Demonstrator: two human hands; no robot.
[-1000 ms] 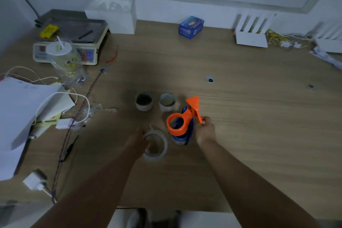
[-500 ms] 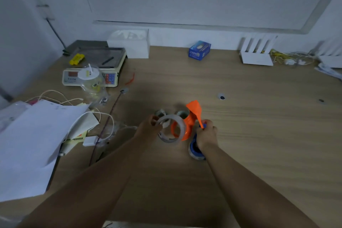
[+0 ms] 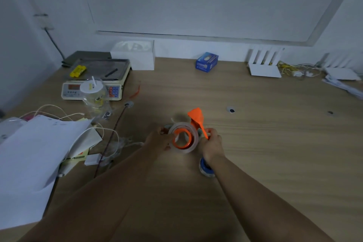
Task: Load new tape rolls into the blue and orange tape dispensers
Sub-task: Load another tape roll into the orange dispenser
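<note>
My right hand grips the orange tape dispenser by its handle, held above the table. My left hand holds a clear tape roll, and the roll now sits around the dispenser's orange ring. The blue tape dispenser lies on the wooden table, mostly hidden under my right wrist. The two empty tape cores are hidden behind my hands.
To the left lie white papers, cables and a plastic cup in front of a weighing scale. A blue box, a white box and white routers stand along the back wall.
My left hand lifted the clear tape roll off the table and brought it to the orange dispenser, then slid it over the ring. My head tilted up, showing more wall.
</note>
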